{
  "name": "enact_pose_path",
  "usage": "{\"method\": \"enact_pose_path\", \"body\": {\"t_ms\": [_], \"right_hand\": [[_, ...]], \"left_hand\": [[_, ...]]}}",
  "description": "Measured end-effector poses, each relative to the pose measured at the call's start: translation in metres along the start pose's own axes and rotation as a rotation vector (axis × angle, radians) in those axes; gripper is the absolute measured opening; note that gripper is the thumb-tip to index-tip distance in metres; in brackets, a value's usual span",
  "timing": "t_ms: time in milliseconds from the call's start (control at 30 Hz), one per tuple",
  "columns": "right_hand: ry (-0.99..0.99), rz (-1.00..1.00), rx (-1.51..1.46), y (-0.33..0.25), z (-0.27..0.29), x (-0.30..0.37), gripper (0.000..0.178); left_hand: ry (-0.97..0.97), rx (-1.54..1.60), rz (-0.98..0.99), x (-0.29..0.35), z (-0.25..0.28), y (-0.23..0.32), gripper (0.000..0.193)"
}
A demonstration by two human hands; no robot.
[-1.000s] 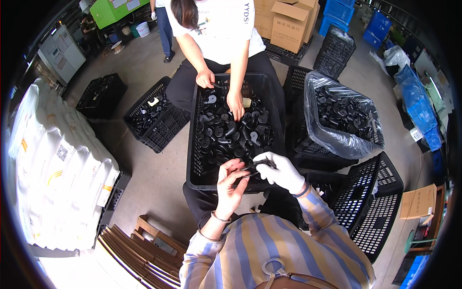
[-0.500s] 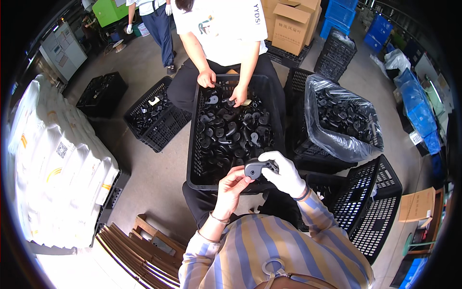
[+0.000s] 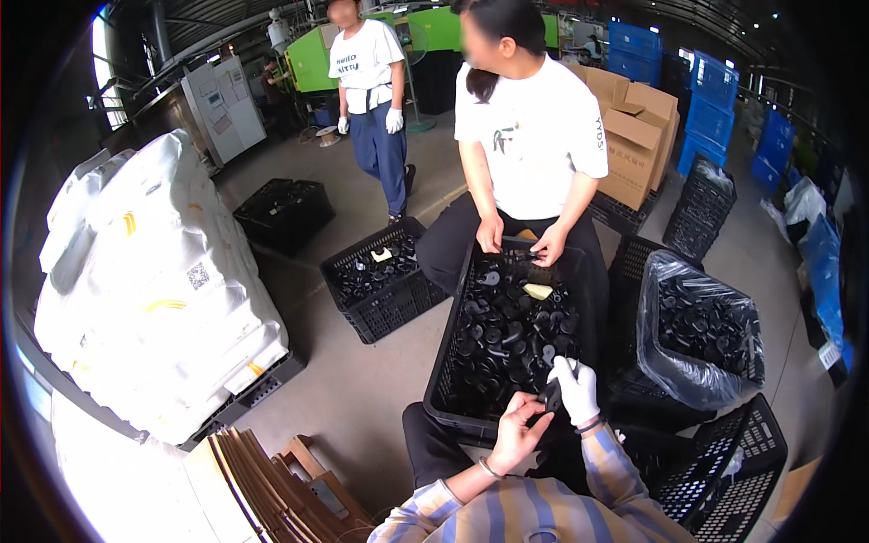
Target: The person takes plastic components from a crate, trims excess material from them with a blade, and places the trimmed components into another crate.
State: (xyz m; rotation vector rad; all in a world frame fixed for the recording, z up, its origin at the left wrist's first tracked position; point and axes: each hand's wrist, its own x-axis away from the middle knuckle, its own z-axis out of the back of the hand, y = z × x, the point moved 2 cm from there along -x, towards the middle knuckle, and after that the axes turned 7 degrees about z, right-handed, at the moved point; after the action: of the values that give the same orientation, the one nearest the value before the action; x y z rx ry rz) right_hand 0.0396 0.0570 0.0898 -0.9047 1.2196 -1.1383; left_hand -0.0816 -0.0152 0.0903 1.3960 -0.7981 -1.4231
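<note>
A black plastic part (image 3: 551,395), rounded at one end in the earlier view, is held between my two hands over the near edge of a large black crate (image 3: 438,391). My bare left hand (image 3: 520,436) pinches its near side. The white-gloved right hand (image 3: 577,387) grips its far side. Many similar black parts (image 3: 509,348) fill the crate, with a pale yellow piece (image 3: 537,291) among them. Across the crate, a seated co-worker's two hands (image 3: 548,247) hold a small dark part.
A plastic-lined crate (image 3: 648,339) of black parts stands right, near empty-looking mesh crates (image 3: 738,452). Left are a smaller parts crate (image 3: 380,303), stacked white sacks (image 3: 163,299) and folded cardboard (image 3: 240,480). Another person (image 3: 369,90) stands beyond; cartons (image 3: 625,145) are behind the co-worker.
My view has tilted up and swung left, bringing both people's upper bodies into sight. The held part has turned, its flat round face no longer toward me. Both hands keep hold of it.
</note>
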Motion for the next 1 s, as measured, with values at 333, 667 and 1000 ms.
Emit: {"method": "enact_pose_path", "body": {"t_ms": [333, 667, 1000], "right_hand": [[-0.109, -0.141, 0.045, 0.008, -0.006, -0.006, 0.030], [-0.100, 0.100, 0.046, 0.015, -0.022, 0.017, 0.013], [-0.134, -0.155, -0.256, -0.001, -0.031, 0.017, 0.022]], "left_hand": [[-0.068, -0.432, -0.374, -0.007, 0.010, -0.009, 0.015], [0.056, 0.312, 0.299, -0.012, 0.006, -0.060, 0.029], [0.034, 0.665, 0.593, -0.022, 0.016, -0.071, 0.031]]}}
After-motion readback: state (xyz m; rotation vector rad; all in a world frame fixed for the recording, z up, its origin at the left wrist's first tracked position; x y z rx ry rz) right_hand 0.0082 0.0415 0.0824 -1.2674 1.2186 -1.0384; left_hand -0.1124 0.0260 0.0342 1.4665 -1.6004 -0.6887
